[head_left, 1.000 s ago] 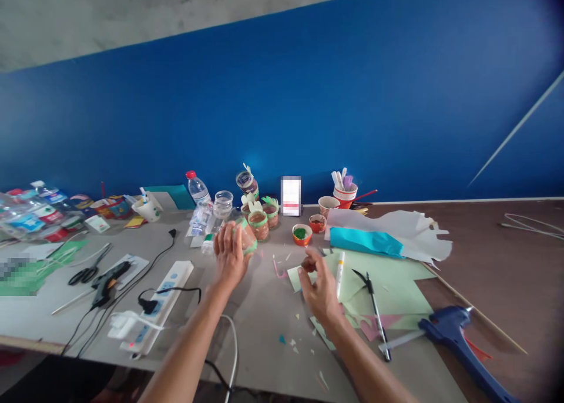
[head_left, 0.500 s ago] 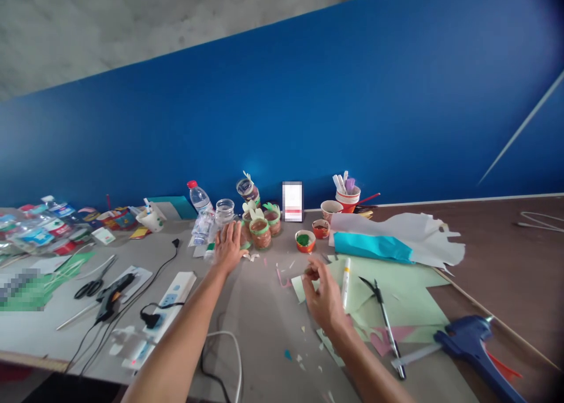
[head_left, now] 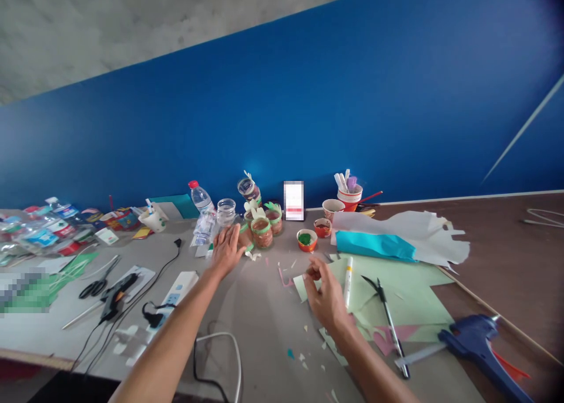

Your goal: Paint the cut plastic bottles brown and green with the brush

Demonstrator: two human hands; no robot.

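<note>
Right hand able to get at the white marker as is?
Likely yes: the right hand is close beside the marker, which lies on green paper with nothing seen on top.

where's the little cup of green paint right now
In the head view, the green-paint cup sits just right of centre, beyond the right hand, beside another red cup.

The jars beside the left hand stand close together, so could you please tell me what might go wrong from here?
The left hand is close beside a green-banded jar, so a nudge might knock it into the neighbouring jars. Ahead of the right hand, the open cup with green contents could tip if bumped.
</note>
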